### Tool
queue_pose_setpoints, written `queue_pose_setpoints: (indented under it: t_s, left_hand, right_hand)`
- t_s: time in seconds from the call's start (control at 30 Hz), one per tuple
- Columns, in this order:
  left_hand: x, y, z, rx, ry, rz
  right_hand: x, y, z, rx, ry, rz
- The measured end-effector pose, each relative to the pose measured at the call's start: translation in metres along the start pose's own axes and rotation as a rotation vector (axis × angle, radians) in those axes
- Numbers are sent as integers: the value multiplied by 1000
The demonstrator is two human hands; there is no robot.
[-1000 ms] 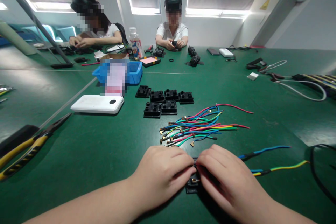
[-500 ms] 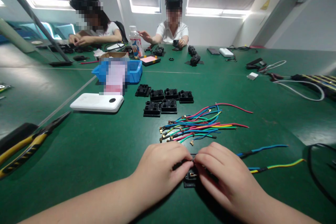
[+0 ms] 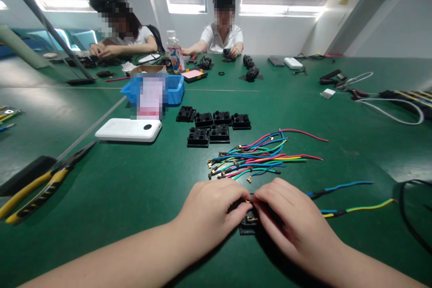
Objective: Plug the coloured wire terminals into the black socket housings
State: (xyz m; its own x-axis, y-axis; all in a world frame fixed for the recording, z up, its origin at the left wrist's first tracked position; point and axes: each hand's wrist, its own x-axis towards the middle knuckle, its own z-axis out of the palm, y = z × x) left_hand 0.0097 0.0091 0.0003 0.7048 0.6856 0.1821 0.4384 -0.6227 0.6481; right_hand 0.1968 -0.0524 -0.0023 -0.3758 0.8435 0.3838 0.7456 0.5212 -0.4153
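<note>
My two hands meet over a small black plastic housing (image 3: 247, 230) at the front of the table. A brass terminal (image 3: 250, 219) sits in its near part. My left hand (image 3: 212, 207) is closed, its thumb and index finger pinching around another brass terminal (image 3: 248, 201) at the housing. Closed as well, my right hand (image 3: 293, 213) has its fingertips at the same spot; what they grip is hidden. From behind that hand a blue wire (image 3: 351, 186) and a yellow-green wire (image 3: 367, 207), both with black sleeves, run out to the right.
Beyond my hands lies a bundle of coloured wires (image 3: 256, 157) with brass ends. Several black housings (image 3: 198, 137) sit behind it. On the left are pliers (image 3: 56, 182), a white power bank (image 3: 126, 130) and a blue bin (image 3: 175, 92). Two people (image 3: 222, 38) sit across the table.
My hands keep their grip at the housing, with slightly more of the brass terminal showing between the fingers. The view has shifted a little. Across the table, a person's raised hand has lowered behind the bottle.
</note>
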Motion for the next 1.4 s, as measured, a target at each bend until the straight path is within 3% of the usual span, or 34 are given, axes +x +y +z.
queue_pose_setpoints:
  t_s: [0.4, 1.4]
  left_hand:
    - [0, -1, -2, 23, 0, 21]
    - [0, -5, -4, 116, -39, 87]
  right_hand:
    - [3, -1, -8, 86, -31, -31]
    - [2, 6, -16, -5, -32, -48]
